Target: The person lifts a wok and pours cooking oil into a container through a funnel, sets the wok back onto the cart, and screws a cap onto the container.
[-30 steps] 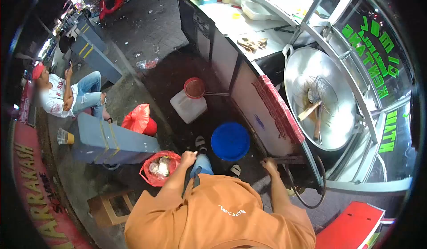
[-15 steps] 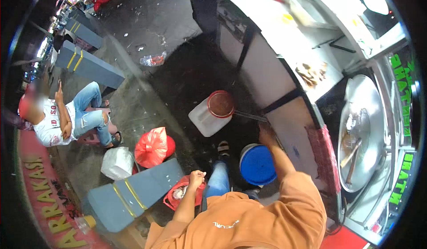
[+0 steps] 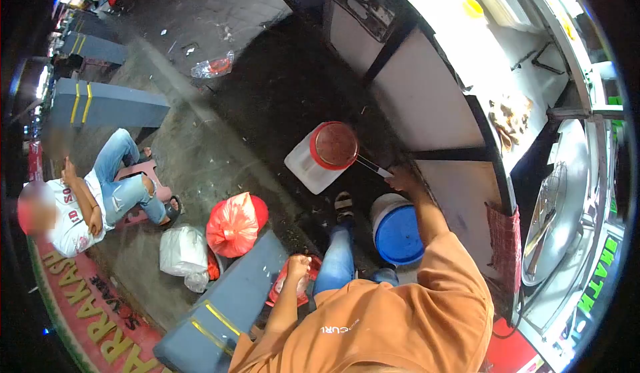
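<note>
My right hand (image 3: 402, 178) is closed around the handle of a round, red-rimmed strainer (image 3: 335, 145). The strainer is over a whitish plastic container (image 3: 308, 172) on the dark ground and hides part of its top. Below my right forearm stands a bucket with a blue lid (image 3: 400, 235). My left hand (image 3: 298, 266) is closed, fingers curled in, and whatever it may hold is hidden. It is just above a red plastic bag (image 3: 290, 290) with pale contents, beside my leg.
A food stall counter (image 3: 460, 66) with a large metal wok (image 3: 557, 206) runs along the right. On the left are a grey bench (image 3: 247, 286), a tied red bag (image 3: 233, 226), a white bag (image 3: 183, 250) and a seated person (image 3: 80, 206).
The view has shifted, so the counter and wok appear farther right. My right hand still holds the strainer, and its handle now shows more clearly. My left hand stays closed.
</note>
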`<state>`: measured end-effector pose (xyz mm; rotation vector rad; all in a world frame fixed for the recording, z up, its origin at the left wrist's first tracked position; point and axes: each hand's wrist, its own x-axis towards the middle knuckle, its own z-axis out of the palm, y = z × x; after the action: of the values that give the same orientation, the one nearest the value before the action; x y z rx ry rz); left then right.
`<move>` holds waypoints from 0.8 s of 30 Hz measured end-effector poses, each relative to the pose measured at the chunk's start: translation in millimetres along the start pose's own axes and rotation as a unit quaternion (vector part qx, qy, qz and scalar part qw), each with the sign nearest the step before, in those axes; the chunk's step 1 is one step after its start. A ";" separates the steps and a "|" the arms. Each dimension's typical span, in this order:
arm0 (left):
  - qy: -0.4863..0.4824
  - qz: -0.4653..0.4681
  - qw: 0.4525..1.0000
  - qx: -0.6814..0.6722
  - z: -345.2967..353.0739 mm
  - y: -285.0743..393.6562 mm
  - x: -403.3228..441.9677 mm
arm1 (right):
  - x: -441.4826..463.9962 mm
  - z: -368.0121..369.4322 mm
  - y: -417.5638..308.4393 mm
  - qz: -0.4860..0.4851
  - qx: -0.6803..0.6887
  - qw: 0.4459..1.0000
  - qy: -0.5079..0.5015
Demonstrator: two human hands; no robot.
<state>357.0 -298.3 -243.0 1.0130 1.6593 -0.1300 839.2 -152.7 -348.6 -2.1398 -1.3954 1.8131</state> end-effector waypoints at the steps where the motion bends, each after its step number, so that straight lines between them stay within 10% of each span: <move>1: -0.004 -0.003 1.000 -0.009 -1.0 5.9 -2.1 | -0.8 13.0 -0.3 -0.050 -0.041 0.995 0.081; 3: -0.012 -0.004 1.000 -0.022 -4.0 24.9 -6.8 | -7.4 44.5 1.3 -0.147 -0.120 0.951 0.244; 9: 0.038 0.119 0.991 0.050 -10.9 68.3 -10.1 | -67.1 49.0 -62.6 0.030 0.284 0.958 0.000; 13: 0.050 0.149 0.987 0.010 0.0 79.0 -18.8 | -141.4 41.3 -70.6 -0.018 0.399 0.916 -0.040; 24: -0.097 0.202 0.945 0.237 88.3 49.1 -63.4 | -546.4 38.8 1.9 -0.241 0.421 0.852 0.198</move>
<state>455.4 -351.7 -201.9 1.6304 1.2321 -0.3554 846.0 -508.9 67.4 -1.4082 -0.7190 1.3055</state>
